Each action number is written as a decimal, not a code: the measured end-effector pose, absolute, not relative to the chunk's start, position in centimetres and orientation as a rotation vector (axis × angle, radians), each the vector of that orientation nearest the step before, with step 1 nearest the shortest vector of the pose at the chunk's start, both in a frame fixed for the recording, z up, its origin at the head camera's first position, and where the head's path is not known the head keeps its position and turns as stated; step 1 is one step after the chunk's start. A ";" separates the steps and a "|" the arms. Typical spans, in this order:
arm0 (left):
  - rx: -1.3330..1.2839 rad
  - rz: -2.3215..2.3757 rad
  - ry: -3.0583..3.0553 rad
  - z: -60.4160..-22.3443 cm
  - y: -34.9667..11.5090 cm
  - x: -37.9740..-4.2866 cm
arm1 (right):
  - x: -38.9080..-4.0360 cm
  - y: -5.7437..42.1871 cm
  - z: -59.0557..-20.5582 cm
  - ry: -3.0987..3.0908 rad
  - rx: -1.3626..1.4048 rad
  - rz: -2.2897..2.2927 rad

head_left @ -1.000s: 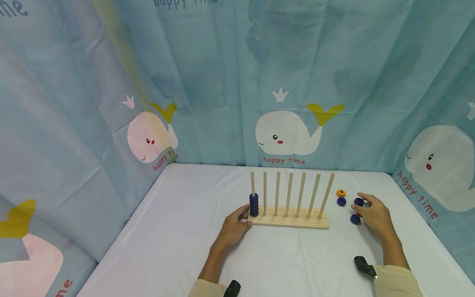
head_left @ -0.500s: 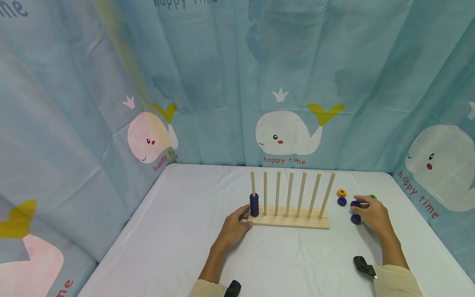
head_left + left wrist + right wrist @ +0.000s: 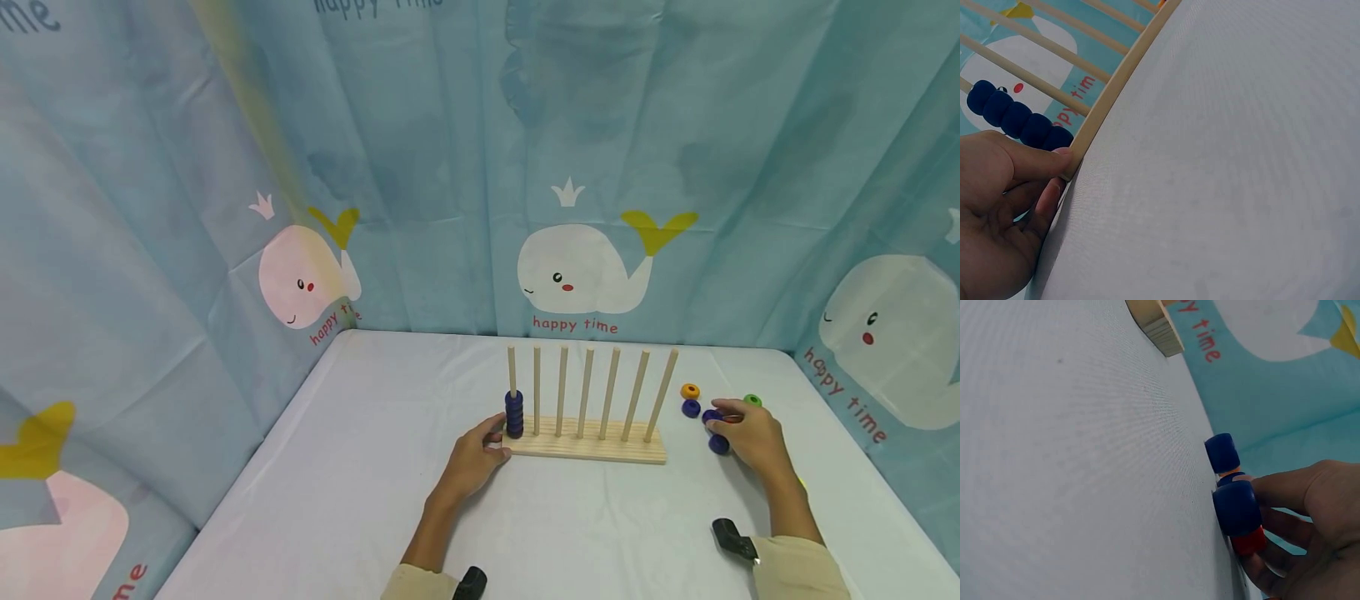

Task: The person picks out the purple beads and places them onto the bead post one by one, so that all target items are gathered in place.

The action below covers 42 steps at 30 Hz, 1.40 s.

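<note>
My left hand (image 3: 471,460) grips the left end of a wooden abacus base (image 3: 588,450), thumb on its front edge in the left wrist view. Upright pegs rise from it; several dark blue beads (image 3: 1016,119) are stacked on the leftmost peg, and the other pegs are bare. To the right of the abacus, my right hand (image 3: 753,435) pinches a blue bead (image 3: 711,415) between thumb and fingers, low over the table. Another blue bead (image 3: 1237,507) sits just in front of the thumb. A red bead (image 3: 1249,540) shows beneath the fingers, partly hidden.
An orange bead (image 3: 690,391) and a blue bead (image 3: 691,408) lie beyond the abacus's right end. Past the right hand is a green bead (image 3: 752,401); a yellow bead (image 3: 802,482) peeks out beside the forearm. A whale-print curtain (image 3: 420,275) surrounds the white table (image 3: 360,467).
My right hand has drawn the blue bead leftward and slightly nearer. The green bead and then the yellow one have come into sight. My left hand has stayed on the abacus.
</note>
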<state>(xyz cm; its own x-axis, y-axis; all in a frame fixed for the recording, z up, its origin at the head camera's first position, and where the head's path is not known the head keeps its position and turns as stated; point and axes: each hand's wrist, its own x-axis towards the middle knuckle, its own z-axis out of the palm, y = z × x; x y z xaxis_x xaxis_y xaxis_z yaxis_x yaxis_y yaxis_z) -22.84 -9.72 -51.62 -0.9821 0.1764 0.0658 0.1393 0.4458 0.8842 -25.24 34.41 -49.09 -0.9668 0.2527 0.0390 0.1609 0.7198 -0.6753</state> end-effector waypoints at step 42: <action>0.300 1.614 2.642 -51.7 -9.7 -22.8 | -22.6 31.6 -40.0 -2.484 -0.125 1.071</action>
